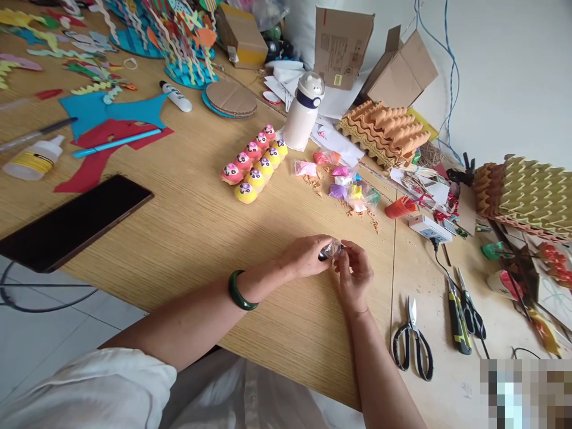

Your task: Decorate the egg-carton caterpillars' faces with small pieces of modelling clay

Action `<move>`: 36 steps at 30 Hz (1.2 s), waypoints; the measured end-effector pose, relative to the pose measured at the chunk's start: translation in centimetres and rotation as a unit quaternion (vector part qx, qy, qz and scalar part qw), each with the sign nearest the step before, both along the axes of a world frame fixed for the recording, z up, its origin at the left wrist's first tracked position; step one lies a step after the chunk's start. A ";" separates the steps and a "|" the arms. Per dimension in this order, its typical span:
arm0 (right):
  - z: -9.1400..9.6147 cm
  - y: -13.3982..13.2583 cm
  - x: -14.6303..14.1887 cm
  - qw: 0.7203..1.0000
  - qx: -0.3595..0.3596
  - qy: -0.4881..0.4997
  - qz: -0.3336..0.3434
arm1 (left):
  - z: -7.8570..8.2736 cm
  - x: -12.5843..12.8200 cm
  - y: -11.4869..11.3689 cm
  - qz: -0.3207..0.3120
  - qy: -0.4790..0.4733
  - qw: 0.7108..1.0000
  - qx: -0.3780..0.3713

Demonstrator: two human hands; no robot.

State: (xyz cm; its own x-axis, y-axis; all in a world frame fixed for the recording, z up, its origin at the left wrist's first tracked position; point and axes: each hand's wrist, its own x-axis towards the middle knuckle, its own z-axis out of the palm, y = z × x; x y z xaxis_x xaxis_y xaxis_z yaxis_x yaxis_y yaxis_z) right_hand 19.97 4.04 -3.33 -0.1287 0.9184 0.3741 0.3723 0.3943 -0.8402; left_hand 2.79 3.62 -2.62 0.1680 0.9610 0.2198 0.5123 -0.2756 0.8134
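Observation:
My left hand [304, 256] is closed around a small clear plastic packet [330, 249] with something black inside. The fingers of my right hand [356, 275] pinch its other end, and both hands are just above the table. Past them lie several small bags of coloured clay [338, 191], in purple, yellow, pink and other colours, with orange shreds scattered around. Left of these bags stands a row-paired egg-carton piece [255, 176], its cups coated pink and yellow, each bearing a small decorated face.
A white bottle [304, 113] stands behind the egg-carton piece. At left lie a phone [74, 220], a glue bottle [34, 159] and red and blue paper [114, 110]. Black-handled scissors [413, 342], a utility knife [459, 322] and a power strip [429, 229] are at right, below stacked egg trays [534, 196].

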 end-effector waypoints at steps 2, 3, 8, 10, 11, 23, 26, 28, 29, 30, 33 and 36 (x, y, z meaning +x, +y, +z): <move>0.0 0.1 -0.1 1.000 -0.012 0.024 -0.009 | 0.0 0.0 0.0 -0.003 0.004 1.000 0.002; 0.0 0.1 -0.2 0.999 -0.017 0.035 -0.012 | 0.0 0.0 0.0 -0.004 0.005 1.000 0.003; 0.4 0.1 -0.3 0.999 -0.019 0.035 -0.003 | 0.1 -0.1 -0.1 -0.012 0.003 1.000 0.001; 0.7 0.0 -0.4 1.000 -0.010 0.018 0.008 | 0.1 -0.2 -0.1 -0.016 -0.007 1.000 0.005; 0.9 0.0 -0.4 1.000 -0.005 0.009 0.019 | 0.0 -0.2 -0.1 -0.015 -0.013 1.000 0.010; 0.9 -0.2 -0.2 0.993 -0.023 0.107 0.034 | -0.3 -0.4 0.0 0.012 -0.125 0.992 -0.002; 1.3 -0.3 -0.3 0.998 0.011 0.051 0.019 | -0.1 -0.4 0.0 0.020 -0.129 0.991 0.002; 1.6 -0.4 -0.4 0.998 0.051 -0.008 0.038 | -0.1 -0.4 0.0 0.019 -0.121 0.992 0.013; 1.7 -0.4 -0.4 0.996 0.065 -0.024 0.050 | -0.2 -0.4 0.0 0.014 -0.116 0.993 0.019; 1.7 -0.5 -0.4 0.995 0.071 -0.027 0.062 | -0.2 -0.4 0.0 0.010 -0.110 0.994 0.023; 1.4 -0.7 -0.3 0.996 0.047 0.005 0.070 | -0.4 -0.4 -0.1 0.006 -0.100 0.995 0.029; 1.1 -0.7 -0.1 0.998 0.039 0.014 0.055 | -0.7 -0.3 -0.1 0.018 -0.108 0.994 0.030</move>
State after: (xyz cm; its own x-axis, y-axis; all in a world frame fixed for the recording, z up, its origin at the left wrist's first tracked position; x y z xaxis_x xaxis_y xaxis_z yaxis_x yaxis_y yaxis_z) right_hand 19.87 3.30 -2.22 -0.2156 0.8673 0.4487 0.3010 0.4961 -0.8144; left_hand 2.50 3.54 -3.31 0.0772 0.9496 0.3037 0.3384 -0.3114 0.8880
